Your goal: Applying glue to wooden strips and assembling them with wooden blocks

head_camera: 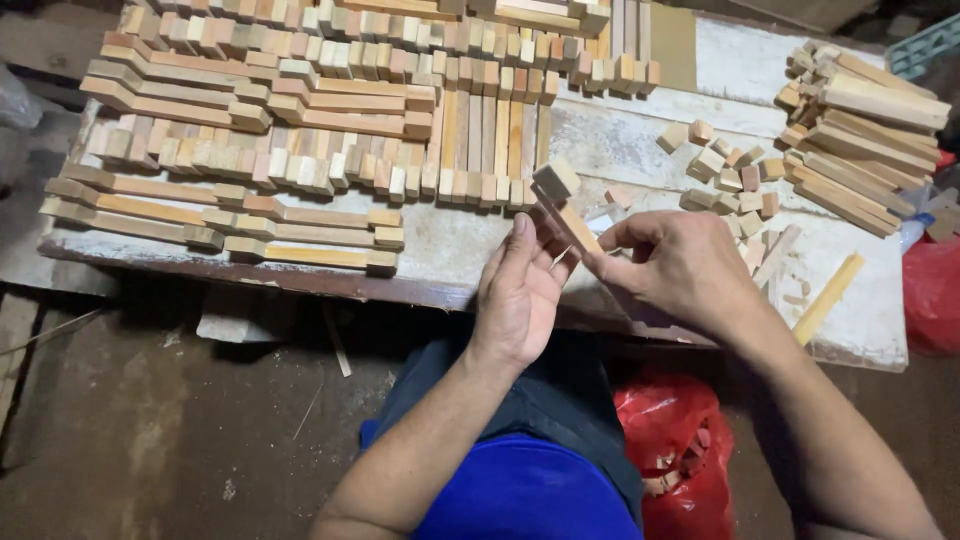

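Both hands meet over the near edge of a white worn worktable [640, 150]. My left hand [520, 290] holds a wooden stick with a small block fixed at its far end [556, 182], gripping the stick's lower part. My right hand [675, 265] pinches the same stick from the right, fingertips touching it near my left thumb. The piece is tilted, block end up and away from me.
Rows of finished stick-and-block pieces [300, 130] cover the table's left and back. Loose small wood blocks [725, 170] lie at centre right, a pile of plain sticks [865, 120] at far right. A red plastic bag with offcuts [680, 450] sits by my knee.
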